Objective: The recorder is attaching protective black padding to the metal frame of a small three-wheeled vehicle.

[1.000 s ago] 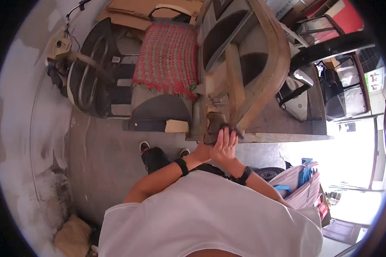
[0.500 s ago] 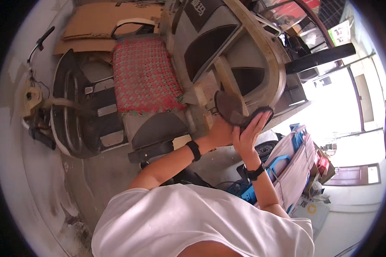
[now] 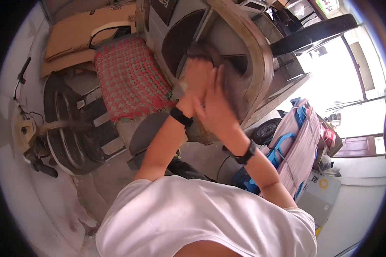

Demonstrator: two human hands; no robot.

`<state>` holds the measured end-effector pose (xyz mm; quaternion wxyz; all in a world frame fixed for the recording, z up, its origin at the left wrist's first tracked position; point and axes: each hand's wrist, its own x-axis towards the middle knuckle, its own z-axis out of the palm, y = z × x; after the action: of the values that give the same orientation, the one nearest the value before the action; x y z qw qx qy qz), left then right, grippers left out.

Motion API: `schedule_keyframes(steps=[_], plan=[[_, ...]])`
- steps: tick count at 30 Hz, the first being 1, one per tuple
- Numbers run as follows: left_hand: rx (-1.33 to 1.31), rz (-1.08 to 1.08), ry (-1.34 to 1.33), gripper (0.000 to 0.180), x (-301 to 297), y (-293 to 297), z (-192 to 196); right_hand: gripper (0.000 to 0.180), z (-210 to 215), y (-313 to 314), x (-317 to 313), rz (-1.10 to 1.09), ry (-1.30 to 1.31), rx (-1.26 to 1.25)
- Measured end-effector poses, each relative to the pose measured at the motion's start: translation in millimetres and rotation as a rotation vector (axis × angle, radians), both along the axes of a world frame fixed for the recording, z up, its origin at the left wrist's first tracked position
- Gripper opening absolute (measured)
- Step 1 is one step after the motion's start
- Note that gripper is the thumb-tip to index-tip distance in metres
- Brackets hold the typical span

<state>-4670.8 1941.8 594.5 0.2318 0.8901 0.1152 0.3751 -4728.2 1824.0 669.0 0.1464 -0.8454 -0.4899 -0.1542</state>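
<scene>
Both our hands up at the wooden frame (image 3: 261, 64): left hand (image 3: 198, 75) and right hand (image 3: 216, 105) clamped together on a dark cloth (image 3: 233, 83).

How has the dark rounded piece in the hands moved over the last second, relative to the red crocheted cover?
Yes: the dark piece has risen from below the red crocheted cover to level with its top, held by both hands.

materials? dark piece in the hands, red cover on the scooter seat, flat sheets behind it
Dark piece: brown, matte, bends between left hand and right hand; probably leather or rubber, too blurred to tell. Red cover: crocheted yarn, open knotted pattern. Flat sheets: plain tan cardboard, by colour and creases.
</scene>
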Motion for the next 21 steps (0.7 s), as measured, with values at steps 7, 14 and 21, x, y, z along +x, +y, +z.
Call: schedule_keyframes(steps=[7, 14, 21], plan=[[0.09, -0.125, 0.193, 0.029, -42, 3, 38, 0.091, -25, -3, -18, -0.182, 0.039, 0.079], [0.105, -0.238, -0.184, 0.026, -55, -12, -1, 0.1, -6, -22, -44, -0.217, 0.163, 0.101], [0.126, -0.235, 0.078, 0.019, -55, 33, 15, 0.088, -11, 5, -25, -0.141, 0.055, 0.072]])
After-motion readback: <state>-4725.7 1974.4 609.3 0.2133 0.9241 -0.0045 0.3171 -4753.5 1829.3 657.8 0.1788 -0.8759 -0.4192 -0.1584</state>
